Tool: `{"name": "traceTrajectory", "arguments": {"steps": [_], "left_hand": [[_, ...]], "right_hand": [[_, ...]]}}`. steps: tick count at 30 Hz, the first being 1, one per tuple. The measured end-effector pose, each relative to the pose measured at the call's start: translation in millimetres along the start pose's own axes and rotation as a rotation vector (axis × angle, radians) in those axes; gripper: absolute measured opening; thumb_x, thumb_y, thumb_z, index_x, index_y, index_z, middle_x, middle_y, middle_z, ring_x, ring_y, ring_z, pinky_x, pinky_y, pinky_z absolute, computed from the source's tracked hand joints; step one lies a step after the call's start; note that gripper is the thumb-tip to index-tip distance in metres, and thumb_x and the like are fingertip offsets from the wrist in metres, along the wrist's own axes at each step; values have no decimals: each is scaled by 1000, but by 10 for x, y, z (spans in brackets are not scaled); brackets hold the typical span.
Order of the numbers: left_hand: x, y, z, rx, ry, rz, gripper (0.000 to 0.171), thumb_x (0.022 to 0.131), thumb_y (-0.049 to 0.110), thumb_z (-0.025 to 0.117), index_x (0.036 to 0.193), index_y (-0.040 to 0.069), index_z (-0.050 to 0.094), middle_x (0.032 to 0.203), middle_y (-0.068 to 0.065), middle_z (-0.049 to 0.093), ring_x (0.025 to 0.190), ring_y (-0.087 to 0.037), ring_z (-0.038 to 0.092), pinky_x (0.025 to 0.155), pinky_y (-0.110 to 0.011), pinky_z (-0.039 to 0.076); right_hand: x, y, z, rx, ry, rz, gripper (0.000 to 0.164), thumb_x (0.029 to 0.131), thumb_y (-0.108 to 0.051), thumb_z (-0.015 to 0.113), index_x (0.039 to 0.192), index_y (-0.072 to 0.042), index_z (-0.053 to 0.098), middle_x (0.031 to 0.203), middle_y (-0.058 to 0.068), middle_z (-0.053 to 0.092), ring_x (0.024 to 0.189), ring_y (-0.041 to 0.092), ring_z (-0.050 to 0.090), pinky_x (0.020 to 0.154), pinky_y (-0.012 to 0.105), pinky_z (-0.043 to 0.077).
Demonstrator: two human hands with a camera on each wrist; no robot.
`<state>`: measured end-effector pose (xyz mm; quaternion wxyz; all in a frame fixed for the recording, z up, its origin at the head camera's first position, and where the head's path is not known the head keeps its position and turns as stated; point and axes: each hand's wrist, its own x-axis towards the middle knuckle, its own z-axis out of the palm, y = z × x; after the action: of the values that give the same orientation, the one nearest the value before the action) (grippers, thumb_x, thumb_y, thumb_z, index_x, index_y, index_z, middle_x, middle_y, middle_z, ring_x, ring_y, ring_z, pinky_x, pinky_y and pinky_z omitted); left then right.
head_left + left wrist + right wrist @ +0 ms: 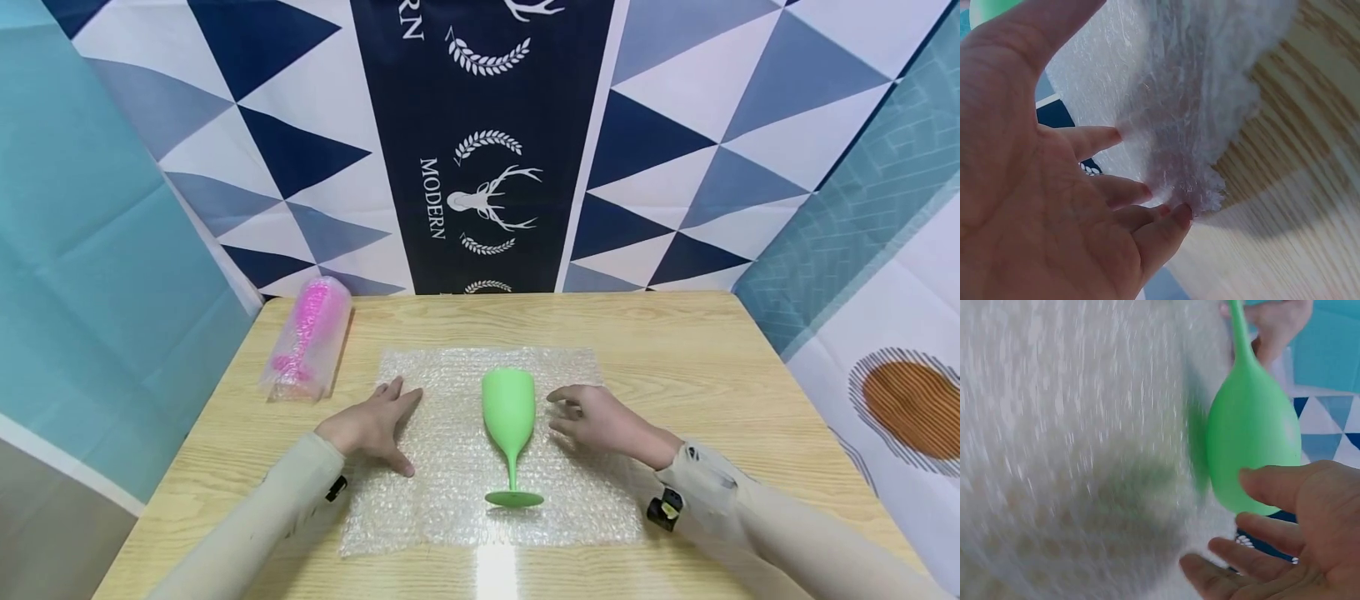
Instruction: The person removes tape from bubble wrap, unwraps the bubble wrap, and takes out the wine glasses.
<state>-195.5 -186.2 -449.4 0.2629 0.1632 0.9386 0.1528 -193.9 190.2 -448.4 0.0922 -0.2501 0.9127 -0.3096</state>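
Note:
A green plastic goblet (510,408) lies on its side on a sheet of bubble wrap (450,508), bowl toward the back and foot toward the front. My left hand (378,425) is spread at the sheet's left edge; in the left wrist view its fingertips (1179,215) touch the bubble wrap (1179,125). To the right of the goblet my right hand (600,421) hovers over the sheet with loosely bent fingers. The right wrist view has that hand (1285,544) beside the rim end of the goblet (1254,431), nothing between its fingers.
At the back left of the wooden table (675,350) lies a pink goblet (307,325) rolled in bubble wrap. A patterned cloth (315,150) hangs behind the table's far edge, and blue-green cloth (112,250) hangs at the left.

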Motion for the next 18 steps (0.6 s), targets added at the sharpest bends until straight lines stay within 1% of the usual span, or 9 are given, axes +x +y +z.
{"name": "traceTrajectory", "arguments": {"steps": [1, 3, 6, 8, 11, 15, 18], "left_hand": [[-3, -3, 0, 1, 2, 1, 131, 62, 48, 95, 166, 18, 20, 171, -22, -4, 157, -49, 5, 119, -70, 24], [-5, -7, 2, -2, 6, -2, 131, 62, 48, 95, 165, 19, 21, 171, -21, -4, 157, -48, 5, 119, -70, 24], [0, -11, 9, 0, 10, -2, 130, 62, 48, 95, 165, 19, 22, 172, -20, -3, 157, -47, 6, 119, -70, 25], [4, -11, 14, -1, 10, -2, 130, 61, 48, 95, 165, 19, 22, 172, -20, -3, 157, -47, 5, 119, -70, 25], [9, -9, 18, -2, 11, -1, 130, 61, 48, 95, 165, 20, 22, 172, -19, -3, 158, -46, 5, 119, -70, 24], [6, -7, 14, -9, 11, -2, 130, 61, 47, 96, 165, 19, 22, 172, -19, -3, 158, -46, 5, 119, -71, 25], [3, -8, 5, -3, 12, -2, 131, 61, 47, 96, 165, 19, 22, 172, -20, -2, 157, -47, 6, 118, -71, 25]], "right_hand": [[-11, -4, 8, 48, 1, 1, 37, 94, -15, 73, 122, 9, 67, 123, 29, 69, 101, 38, 73, 87, 44, 62], [-26, -5, 28, 139, -11, 7, 34, 96, -15, 71, 120, 8, 68, 120, 28, 70, 97, 35, 75, 83, 37, 63], [-40, 2, 82, 245, -47, 29, 29, 97, -14, 69, 115, 7, 70, 108, 22, 74, 85, 26, 75, 73, 29, 63], [-55, 2, 124, 298, -72, 56, 24, 98, -14, 69, 112, 6, 72, 100, 17, 75, 79, 23, 73, 67, 29, 62], [-86, -15, 183, 373, -106, 90, 22, 98, -13, 67, 109, 5, 73, 94, 15, 75, 75, 23, 72, 63, 33, 63], [-125, -45, 241, 465, -159, 127, 21, 99, -13, 67, 106, 5, 74, 92, 15, 75, 76, 24, 72, 65, 35, 64], [-144, -74, 269, 504, -182, 145, 21, 98, -14, 68, 104, 4, 75, 91, 15, 75, 78, 23, 72, 69, 34, 64]]}}
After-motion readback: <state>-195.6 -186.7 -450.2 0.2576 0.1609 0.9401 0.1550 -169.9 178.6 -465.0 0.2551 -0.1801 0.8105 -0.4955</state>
